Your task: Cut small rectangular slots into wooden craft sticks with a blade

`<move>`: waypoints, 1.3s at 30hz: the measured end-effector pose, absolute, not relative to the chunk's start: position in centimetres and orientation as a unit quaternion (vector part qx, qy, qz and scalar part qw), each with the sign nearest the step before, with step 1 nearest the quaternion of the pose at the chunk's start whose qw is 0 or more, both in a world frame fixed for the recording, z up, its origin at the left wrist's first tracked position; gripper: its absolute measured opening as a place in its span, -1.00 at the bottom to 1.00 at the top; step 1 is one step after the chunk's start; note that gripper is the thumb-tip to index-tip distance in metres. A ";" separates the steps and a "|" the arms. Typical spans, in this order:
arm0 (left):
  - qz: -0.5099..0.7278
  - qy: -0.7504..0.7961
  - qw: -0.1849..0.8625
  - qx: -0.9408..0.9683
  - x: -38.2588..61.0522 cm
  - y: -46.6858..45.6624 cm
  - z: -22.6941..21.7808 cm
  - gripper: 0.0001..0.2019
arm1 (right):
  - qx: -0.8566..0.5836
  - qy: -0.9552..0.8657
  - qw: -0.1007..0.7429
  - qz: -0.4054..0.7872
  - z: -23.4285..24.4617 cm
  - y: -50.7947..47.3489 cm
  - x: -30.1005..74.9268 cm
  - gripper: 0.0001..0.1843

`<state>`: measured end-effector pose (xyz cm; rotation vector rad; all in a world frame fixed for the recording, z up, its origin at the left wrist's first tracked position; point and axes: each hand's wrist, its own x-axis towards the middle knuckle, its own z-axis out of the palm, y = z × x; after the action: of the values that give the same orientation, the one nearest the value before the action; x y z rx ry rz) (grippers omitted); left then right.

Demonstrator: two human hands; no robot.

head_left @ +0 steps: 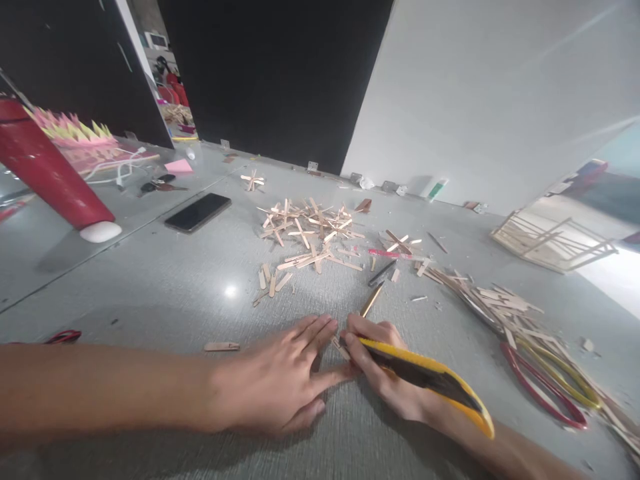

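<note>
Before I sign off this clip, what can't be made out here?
All in the head view:
- Blade of the yellow knife: hidden by the right hand or too small.
- Wooden stick beside the left hand: partly covered by the right.
- Red bottle: top cut off by left edge.
- Red-and-black loop: partly behind the left forearm.

A yellow-and-black cutter [425, 372] slants, its front end just beside a flat, partly hidden wooden stick [340, 347].

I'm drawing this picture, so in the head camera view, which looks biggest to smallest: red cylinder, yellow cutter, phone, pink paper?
1. Red cylinder
2. Yellow cutter, though being nearer the camera helps
3. Phone
4. Pink paper
</note>
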<state>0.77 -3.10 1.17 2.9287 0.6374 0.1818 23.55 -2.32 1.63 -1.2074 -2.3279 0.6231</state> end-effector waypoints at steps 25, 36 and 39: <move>0.040 0.201 0.066 0.976 0.6 -3.0 2.1 -0.43 | -0.436 -0.809 0.223 0.324 1.0 -2.0 24.3 -0.59; 0.064 0.204 0.074 0.974 0.4 -3.1 1.7 -0.39 | -0.435 -0.804 0.219 0.342 1.4 -1.9 24.0 -0.61; 0.065 0.206 0.071 0.974 0.4 -3.1 1.6 -0.38 | -0.434 -0.802 0.222 0.344 1.4 -1.9 24.0 -0.60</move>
<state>0.39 -3.06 1.60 2.9273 0.6194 0.1957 23.98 -1.90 1.37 -1.2001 -2.2169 0.9519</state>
